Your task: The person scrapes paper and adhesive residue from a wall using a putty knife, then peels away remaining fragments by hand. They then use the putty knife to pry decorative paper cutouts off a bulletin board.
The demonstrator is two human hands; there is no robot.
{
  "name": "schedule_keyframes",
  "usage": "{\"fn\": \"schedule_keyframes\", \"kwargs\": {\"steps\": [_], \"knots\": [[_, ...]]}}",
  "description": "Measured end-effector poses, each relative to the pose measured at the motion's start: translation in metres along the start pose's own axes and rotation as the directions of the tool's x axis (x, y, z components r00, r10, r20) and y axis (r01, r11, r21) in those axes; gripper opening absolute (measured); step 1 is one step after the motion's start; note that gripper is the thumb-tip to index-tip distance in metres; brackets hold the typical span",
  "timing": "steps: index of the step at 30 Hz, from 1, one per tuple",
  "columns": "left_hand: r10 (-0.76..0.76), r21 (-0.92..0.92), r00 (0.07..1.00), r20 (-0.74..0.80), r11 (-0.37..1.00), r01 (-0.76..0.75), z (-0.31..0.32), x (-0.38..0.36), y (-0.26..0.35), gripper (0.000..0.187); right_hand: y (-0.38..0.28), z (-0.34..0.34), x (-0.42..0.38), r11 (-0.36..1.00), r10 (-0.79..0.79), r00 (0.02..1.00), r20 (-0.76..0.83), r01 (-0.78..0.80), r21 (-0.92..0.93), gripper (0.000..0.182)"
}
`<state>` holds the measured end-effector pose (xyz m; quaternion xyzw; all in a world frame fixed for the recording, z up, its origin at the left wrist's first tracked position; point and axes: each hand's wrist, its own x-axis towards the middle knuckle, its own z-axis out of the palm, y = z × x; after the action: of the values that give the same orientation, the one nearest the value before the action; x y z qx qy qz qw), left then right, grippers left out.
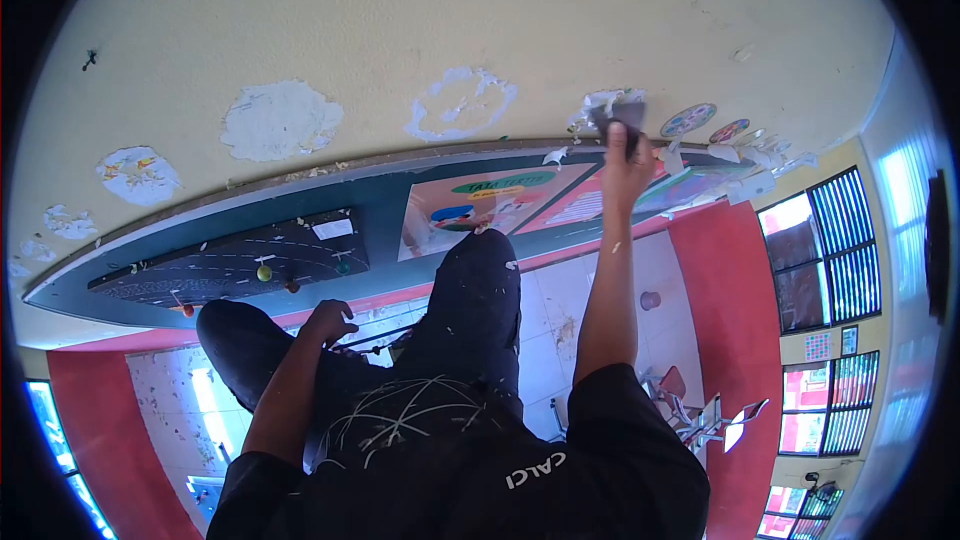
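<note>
My right hand [628, 165] is raised to the cream wall, closed on a dark scraper [622, 122]. The blade lies against a torn paper patch [603, 103] with ragged white edges. Further left on the wall are more peeled patches, among them a large white one [280, 121] and a ring-shaped one [461, 103]. Low at my left thigh, my left hand [328, 323] hangs with its fingers curled and apart, holding nothing that shows.
Below the patches runs a ledge [380, 159] with paper scraps on it. Under it are a blackboard [240, 260] and posters [480, 202]. Round paper pieces [689, 119] hang at the right. Chairs [690, 410] stand on the tiled floor far below, near barred windows [845, 250].
</note>
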<state>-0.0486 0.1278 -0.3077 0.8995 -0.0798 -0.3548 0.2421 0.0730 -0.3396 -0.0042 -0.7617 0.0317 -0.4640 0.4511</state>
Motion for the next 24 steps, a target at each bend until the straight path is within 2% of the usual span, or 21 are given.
{"fn": "schedule_keyframes", "kwargs": {"steps": [3,5,7,8,11,15,16,19,24], "knots": [[-0.016,-0.004,1.000,0.021,1.000,0.016,0.002,0.002,-0.002,0.043,-0.019,-0.005,-0.005,0.975,0.000,0.991,0.136,0.030,-0.220,0.036],[0.034,0.041,0.999,-0.020,0.999,-0.033,0.005,0.006,-0.007,0.042,-0.011,-0.007,-0.011,0.991,0.132,0.988,0.085,-0.129,-0.043,0.031],[0.007,-0.021,1.000,-0.030,1.000,-0.007,0.003,0.005,-0.005,0.042,-0.019,-0.012,-0.030,0.931,0.297,0.953,0.059,-0.303,0.205,0.030],[0.010,-0.008,0.999,-0.035,1.000,-0.011,0.004,0.003,-0.006,0.042,-0.013,-0.014,-0.041,0.927,0.277,0.955,0.101,-0.294,0.232,0.026],[0.000,-0.031,1.000,-0.008,1.000,0.000,-0.003,-0.003,-0.001,0.044,-0.014,-0.019,-0.060,0.835,0.410,0.894,0.177,-0.447,0.320,0.021],[0.010,0.003,1.000,0.011,1.000,-0.010,-0.008,-0.006,0.005,0.045,-0.028,-0.014,-0.053,0.778,0.399,0.878,0.263,-0.476,0.409,0.024],[0.030,0.030,1.000,-0.007,0.999,-0.030,-0.008,-0.005,0.005,0.046,-0.030,-0.006,-0.046,0.848,0.407,0.885,0.228,-0.458,0.266,0.025],[0.005,0.006,1.000,0.012,1.000,-0.005,-0.010,-0.003,0.010,0.046,-0.040,0.011,-0.026,0.810,0.409,0.893,0.188,-0.450,0.377,0.025],[0.052,0.009,0.998,-0.034,0.999,-0.051,-0.007,0.002,0.006,0.045,-0.032,0.011,-0.046,0.773,0.450,0.860,0.239,-0.509,0.379,0.024]]}}
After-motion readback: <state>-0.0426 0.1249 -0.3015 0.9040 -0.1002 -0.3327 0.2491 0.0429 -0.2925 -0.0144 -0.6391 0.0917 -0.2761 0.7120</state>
